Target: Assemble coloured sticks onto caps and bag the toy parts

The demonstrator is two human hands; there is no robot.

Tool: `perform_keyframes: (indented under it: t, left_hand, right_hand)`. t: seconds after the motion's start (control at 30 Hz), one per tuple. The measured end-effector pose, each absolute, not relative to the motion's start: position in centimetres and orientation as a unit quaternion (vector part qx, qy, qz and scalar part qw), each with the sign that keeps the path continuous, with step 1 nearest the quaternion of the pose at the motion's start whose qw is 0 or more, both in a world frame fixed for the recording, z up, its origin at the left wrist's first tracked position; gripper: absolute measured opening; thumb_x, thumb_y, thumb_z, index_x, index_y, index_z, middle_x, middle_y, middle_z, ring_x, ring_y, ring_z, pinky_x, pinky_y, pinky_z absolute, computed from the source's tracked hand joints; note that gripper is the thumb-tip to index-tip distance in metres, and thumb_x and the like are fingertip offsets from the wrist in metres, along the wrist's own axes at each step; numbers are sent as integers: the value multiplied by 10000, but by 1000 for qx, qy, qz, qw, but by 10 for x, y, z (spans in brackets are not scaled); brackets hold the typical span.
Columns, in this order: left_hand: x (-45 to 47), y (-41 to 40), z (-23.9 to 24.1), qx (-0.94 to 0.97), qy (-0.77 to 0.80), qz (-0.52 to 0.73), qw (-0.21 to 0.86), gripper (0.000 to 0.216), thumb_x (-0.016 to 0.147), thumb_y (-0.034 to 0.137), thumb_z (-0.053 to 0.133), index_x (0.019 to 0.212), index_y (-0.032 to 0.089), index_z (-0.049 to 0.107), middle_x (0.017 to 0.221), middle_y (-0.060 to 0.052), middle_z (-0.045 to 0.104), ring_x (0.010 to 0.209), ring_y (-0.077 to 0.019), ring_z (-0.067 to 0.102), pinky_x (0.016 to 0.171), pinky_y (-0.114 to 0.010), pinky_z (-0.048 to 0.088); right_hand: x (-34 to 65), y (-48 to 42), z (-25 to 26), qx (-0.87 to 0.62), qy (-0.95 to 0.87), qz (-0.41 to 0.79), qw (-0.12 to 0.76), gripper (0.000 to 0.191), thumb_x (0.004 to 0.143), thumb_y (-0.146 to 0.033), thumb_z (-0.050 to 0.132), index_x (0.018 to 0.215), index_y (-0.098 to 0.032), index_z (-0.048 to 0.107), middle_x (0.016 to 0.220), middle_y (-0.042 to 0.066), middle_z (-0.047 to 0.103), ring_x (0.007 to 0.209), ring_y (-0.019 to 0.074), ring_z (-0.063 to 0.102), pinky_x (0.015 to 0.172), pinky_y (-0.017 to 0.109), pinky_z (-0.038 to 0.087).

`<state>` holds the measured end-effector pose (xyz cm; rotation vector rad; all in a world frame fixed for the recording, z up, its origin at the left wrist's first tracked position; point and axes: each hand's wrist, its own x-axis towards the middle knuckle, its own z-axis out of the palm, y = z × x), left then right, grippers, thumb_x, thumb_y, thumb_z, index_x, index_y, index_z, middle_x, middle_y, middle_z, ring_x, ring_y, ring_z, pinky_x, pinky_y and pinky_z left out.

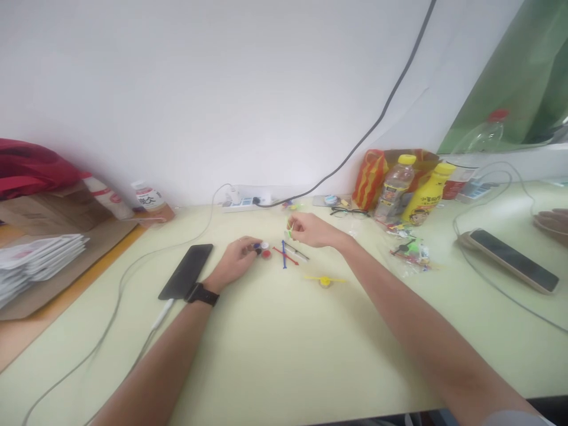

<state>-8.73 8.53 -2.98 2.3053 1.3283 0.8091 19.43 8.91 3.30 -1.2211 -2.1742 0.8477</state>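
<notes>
My left hand [238,255], with a black watch on its wrist, rests on the pale green table [266,355] with its fingers curled on a small dark blue round piece [258,251]. A white piece [265,244] and a red piece [266,254] lie right beside it. My right hand [310,229] is lifted a little and pinches a thin yellow-green stick [290,227]. Below it lie red, blue and dark thin sticks [286,254]. A yellow propeller-like toy [325,280] lies nearer to me.
A black phone [186,270] on a white cable lies left of my left hand. A power strip [242,201], glasses [349,212], two yellow-capped bottles [417,189], a clear bag of small toy parts [410,248] and a second phone [512,260] are further back and right. Another person's hand [552,223] shows at the right edge.
</notes>
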Motion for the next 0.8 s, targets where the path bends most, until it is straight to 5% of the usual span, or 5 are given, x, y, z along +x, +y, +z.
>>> perform_keyframes:
  t: [0.3, 0.5, 0.8]
  left_hand:
    - [-83, 80, -26, 820, 471, 276, 174, 343, 876, 269, 577, 1186, 242, 719, 1114, -52, 744, 963, -226, 660, 866, -362, 528]
    - [-78, 73, -27, 831, 457, 280, 146, 455, 942, 461, 599, 1358, 280, 630, 1372, -66, 646, 1280, -289, 551, 1117, -472, 436]
    - [-70, 68, -25, 845, 429, 294, 122, 426, 996, 453, 563, 1389, 295, 602, 1374, -63, 642, 1316, -274, 535, 1138, -467, 436]
  right_hand:
    - [190, 87, 32, -442, -800, 317, 255, 120, 812, -127, 572, 902, -202, 544, 788, -13, 660, 707, 145, 586, 627, 250, 416]
    - [188, 86, 32, -433, -803, 320, 255, 124, 814, -131, 558, 916, -200, 546, 770, -23, 646, 700, 144, 578, 629, 250, 407]
    - [186, 86, 28, -422, -801, 328, 270, 109, 816, -153, 560, 914, -198, 544, 731, -35, 626, 676, 142, 551, 615, 254, 394]
